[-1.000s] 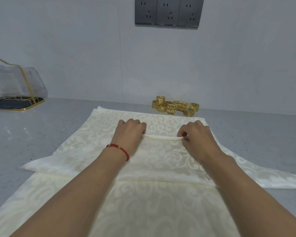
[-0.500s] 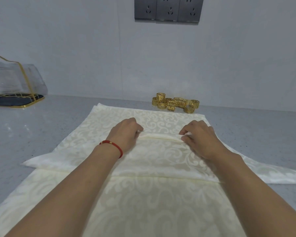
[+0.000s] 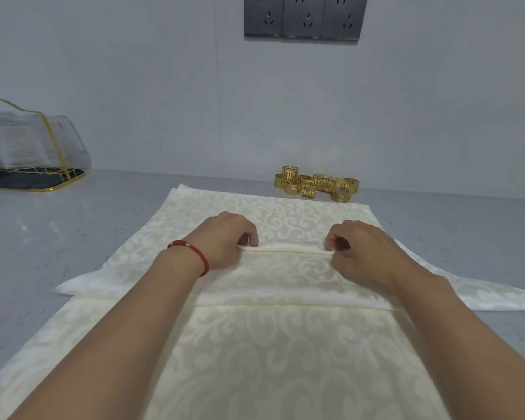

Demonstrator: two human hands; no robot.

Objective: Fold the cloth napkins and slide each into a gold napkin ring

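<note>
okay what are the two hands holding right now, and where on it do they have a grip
Both hold the top cream napkin by its far hemmed edge: the left hand pinches that edge at its left end, the right hand at its right end.

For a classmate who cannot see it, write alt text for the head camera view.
Both hands, left hand and right hand, pinch a folded edge of a cream napkin on a grey counter. Gold napkin rings cluster beyond it by the wall.

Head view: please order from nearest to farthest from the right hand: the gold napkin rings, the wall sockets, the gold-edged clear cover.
From the right hand:
1. Gold napkin rings, just beyond, by the wall.
2. Wall sockets, high above the rings.
3. Gold-edged clear cover, far left.
</note>
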